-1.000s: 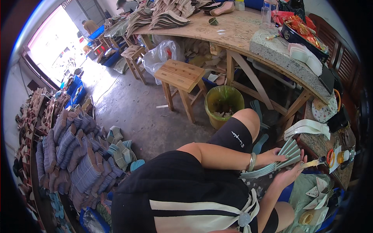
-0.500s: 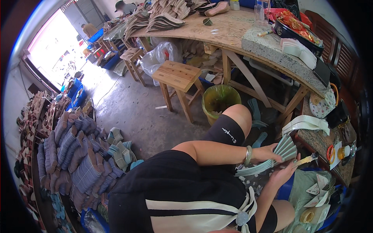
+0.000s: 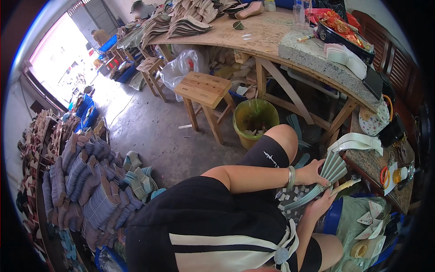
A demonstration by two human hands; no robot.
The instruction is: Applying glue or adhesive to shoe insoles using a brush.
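Note:
My left hand (image 3: 309, 173), with a bangle at its wrist, is closed on a fanned-out stack of pale green insoles (image 3: 334, 168). Their overlapping edges spread toward the right, while the stack's other end reaches down over my lap. Just below, my right hand (image 3: 320, 204) is closed round a pale, slim stick (image 3: 346, 186) that looks like a brush handle and points right. It lies close against the insoles; whether the fingers touch them I cannot tell. A white curved stack of similar pieces (image 3: 355, 143) rests on the small table just beyond my left hand.
A green bin (image 3: 254, 119) stands before my knee, near a wooden stool (image 3: 204, 88). Bundled insoles (image 3: 97, 195) pile up at the left. A workbench (image 3: 267, 27) runs across the back. At lower right is a plastic-lined blue container (image 3: 334, 214). Another person sits far back.
My right hand has shifted left and slightly up, bringing the stick in against the insoles. The left hand keeps its hold and has turned slightly, thumb side now over the fan. The view moved a little.

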